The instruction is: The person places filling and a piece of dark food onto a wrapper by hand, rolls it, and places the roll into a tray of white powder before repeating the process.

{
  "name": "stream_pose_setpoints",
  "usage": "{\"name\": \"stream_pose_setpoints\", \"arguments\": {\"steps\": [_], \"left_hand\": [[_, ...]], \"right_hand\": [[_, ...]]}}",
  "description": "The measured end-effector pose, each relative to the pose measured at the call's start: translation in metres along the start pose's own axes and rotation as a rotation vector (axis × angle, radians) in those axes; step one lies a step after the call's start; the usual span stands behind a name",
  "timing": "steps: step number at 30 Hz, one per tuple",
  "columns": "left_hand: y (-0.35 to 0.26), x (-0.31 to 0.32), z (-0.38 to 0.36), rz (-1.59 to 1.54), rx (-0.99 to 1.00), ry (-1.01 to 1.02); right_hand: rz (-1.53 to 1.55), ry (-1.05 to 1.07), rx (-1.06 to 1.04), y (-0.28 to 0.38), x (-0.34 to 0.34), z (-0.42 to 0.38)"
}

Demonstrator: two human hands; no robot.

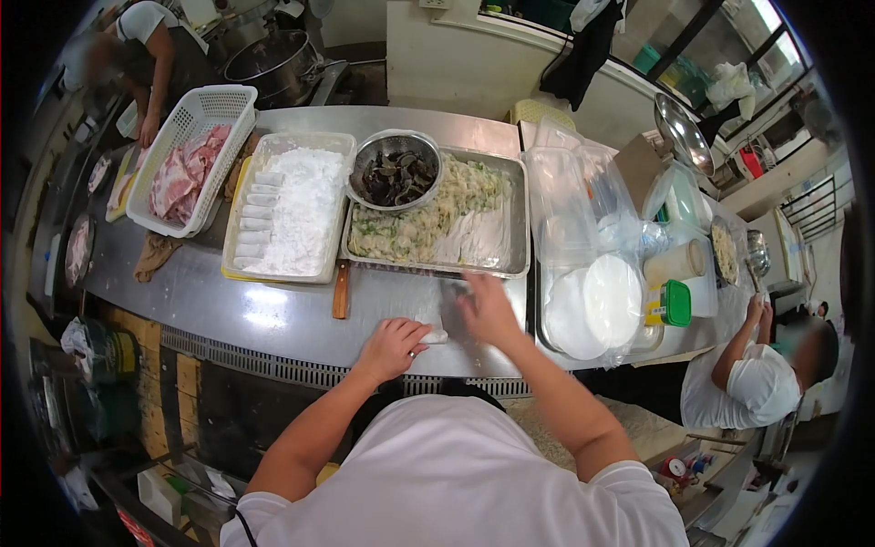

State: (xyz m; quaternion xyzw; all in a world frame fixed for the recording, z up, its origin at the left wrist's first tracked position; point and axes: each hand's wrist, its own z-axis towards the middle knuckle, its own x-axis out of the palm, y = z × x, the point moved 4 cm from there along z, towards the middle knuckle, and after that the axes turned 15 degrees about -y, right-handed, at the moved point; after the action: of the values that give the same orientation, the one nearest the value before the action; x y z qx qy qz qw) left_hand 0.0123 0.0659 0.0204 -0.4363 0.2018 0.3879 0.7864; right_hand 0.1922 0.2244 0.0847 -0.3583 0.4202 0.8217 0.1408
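My left hand (396,349) is closed over a small white roll (436,337) on the steel counter, near its front edge. One end of the roll pokes out beyond my fingertips. To its right, my right hand (489,312) is raised near the front rim of the metal tray, blurred, with thumb and fingers apart and nothing visible in them. That metal tray (527,219) holds a chopped pale-green filling and thin white sheets at its right. A steel bowl (350,187) of dark pieces sits over the tray's back left. Left of it, a plastic tub (354,155) contains white powder with rolls lined along one side.
A wooden-handled tool (341,292) lies before the tray. A white basket (137,205) of raw meat stands left. At right are round white sheets (602,305), clear plastic containers (561,201) and a green-lidded tub (675,304). Other people work at far left and right.
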Motion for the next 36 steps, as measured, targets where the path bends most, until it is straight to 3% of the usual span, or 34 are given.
{"name": "stream_pose_setpoints", "arguments": {"steps": [6, 13, 17, 20, 23, 29, 36], "left_hand": [[0.0, 0.0, 0.0, 0.007, -0.022, 0.014], [0.0, -0.002, 0.003, -0.008, -0.05, 0.015], [0.001, -0.004, 0.007, -0.008, -0.075, 0.036], [-0.001, -0.004, 0.008, -0.012, -0.078, 0.035], [0.0, -0.005, 0.009, 0.002, -0.08, 0.047], [0.0, -0.005, 0.01, -0.002, -0.077, 0.032], [-0.001, -0.007, 0.007, -0.016, -0.067, -0.002]], "right_hand": [[-0.395, 0.321, -0.107, -0.071, 0.009, 0.098], [-0.681, 0.612, -0.249, -0.065, 0.033, 0.12], [-0.534, 0.824, -0.203, -0.049, 0.045, 0.119], [-0.336, 0.844, -0.178, -0.05, 0.066, 0.123], [-0.297, 0.969, -0.049, -0.024, 0.068, 0.129], [0.106, 0.967, 0.077, -0.033, 0.083, 0.127], [0.075, 0.794, 0.104, -0.028, 0.091, 0.116]]}}
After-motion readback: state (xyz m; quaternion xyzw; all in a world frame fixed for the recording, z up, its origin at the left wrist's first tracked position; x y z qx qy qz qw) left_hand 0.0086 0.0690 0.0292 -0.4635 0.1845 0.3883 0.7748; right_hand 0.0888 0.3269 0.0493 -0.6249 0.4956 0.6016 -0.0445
